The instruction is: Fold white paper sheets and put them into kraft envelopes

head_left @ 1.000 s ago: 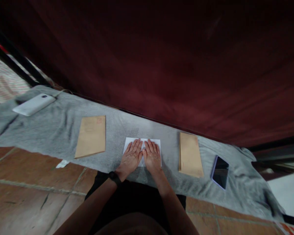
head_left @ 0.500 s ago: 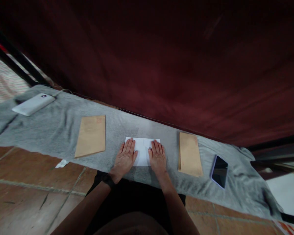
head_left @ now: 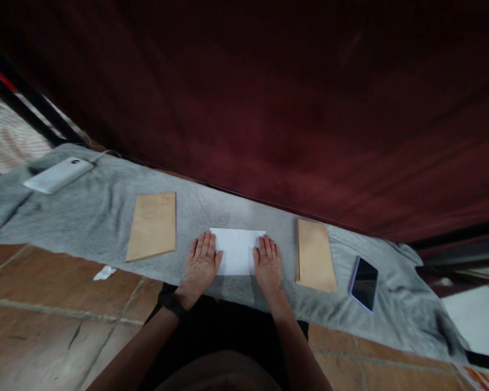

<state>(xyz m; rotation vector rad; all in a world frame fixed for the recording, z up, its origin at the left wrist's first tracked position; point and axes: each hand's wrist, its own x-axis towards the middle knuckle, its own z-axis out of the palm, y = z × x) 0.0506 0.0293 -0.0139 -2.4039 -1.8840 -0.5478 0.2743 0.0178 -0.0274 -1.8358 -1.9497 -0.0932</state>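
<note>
A white sheet of paper (head_left: 237,252) lies flat in front of me on the grey cloth (head_left: 195,217). My left hand (head_left: 201,263) rests flat at the paper's left edge, fingers stretched out, thumb on the paper. Along the right edge lies my right hand (head_left: 268,266), also flat and open, its thumb touching the sheet. Neither hand grips anything. To the left is a brown envelope (head_left: 152,225) with a small red square mark; a stack of brown envelopes (head_left: 315,255) sits on the right.
Beyond the right stack lies a phone (head_left: 364,284) with a purple edge. At the far left is a white device (head_left: 59,175) with a cable. A dark red cloth (head_left: 244,108) hangs behind the narrow surface. Tiled floor (head_left: 36,315) shows below, with a white scrap (head_left: 105,272).
Both hands have slid outward, the left one to the left and the right one to the right, uncovering more of the paper between them. The paper stays in place.
</note>
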